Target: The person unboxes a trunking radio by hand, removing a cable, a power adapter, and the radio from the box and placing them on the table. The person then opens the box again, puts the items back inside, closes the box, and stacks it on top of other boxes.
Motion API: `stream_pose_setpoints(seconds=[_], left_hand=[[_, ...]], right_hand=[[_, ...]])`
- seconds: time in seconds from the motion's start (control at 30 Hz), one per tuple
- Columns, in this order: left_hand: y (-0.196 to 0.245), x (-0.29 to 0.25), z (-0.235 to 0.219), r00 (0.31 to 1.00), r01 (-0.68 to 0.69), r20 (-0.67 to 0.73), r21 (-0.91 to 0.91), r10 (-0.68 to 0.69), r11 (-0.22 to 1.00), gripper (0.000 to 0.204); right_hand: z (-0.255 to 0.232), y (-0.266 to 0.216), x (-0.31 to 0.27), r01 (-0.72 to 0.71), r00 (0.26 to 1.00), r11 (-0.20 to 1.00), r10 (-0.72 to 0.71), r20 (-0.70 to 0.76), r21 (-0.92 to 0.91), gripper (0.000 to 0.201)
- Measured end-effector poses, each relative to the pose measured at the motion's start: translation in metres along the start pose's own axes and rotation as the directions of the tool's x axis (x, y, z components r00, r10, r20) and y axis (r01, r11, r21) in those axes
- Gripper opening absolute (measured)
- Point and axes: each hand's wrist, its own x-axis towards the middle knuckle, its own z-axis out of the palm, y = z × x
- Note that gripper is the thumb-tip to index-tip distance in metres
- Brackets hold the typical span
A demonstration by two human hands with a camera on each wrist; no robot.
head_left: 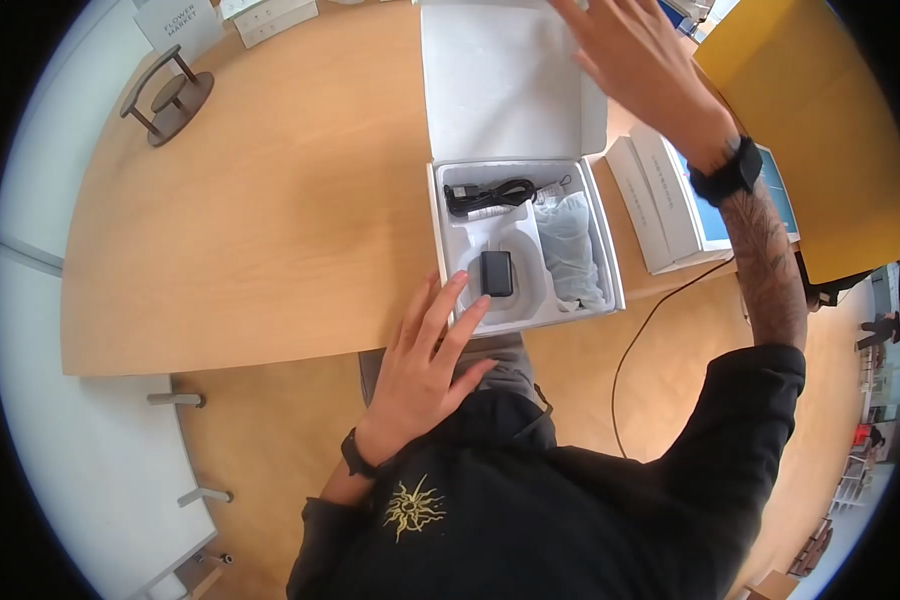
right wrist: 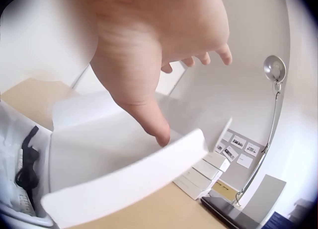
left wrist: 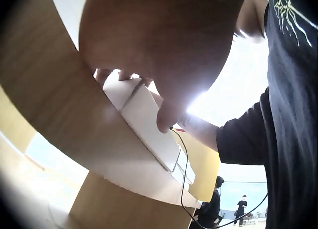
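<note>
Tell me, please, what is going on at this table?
A person is at an open white box. The left hand, fingers spread, is at its near left corner, and the right hand is open beside the raised lid; whether it touches the lid is hard to tell. Inside the box lie a coiled black cable, a small black block and a pale wrapped bundle. Neither hand is holding any of these.
</note>
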Motion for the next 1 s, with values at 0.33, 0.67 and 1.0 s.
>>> stream_pose_setpoints(seconds=[0.33,0.67,1.0], left_hand=[[0.022,0.014,-0.062,0.986,-0.032,0.161,-0.038,0.037,0.999,0.078],[0.019,0.121,-0.077,0.913,-0.346,0.309,0.241,0.267,0.907,0.035],[-0.028,0.18,-0.004,0.821,-0.449,0.528,0.363,0.217,0.817,0.002]], right_hand=[[-0.074,-0.07,-0.095,-0.323,0.945,0.755,0.229,0.232,0.571,0.058],[-0.039,-0.131,-0.205,-0.701,0.536,-0.117,0.564,0.628,0.704,0.036],[-0.007,-0.158,-0.202,-0.69,0.601,0.296,0.743,0.294,0.661,0.026]])
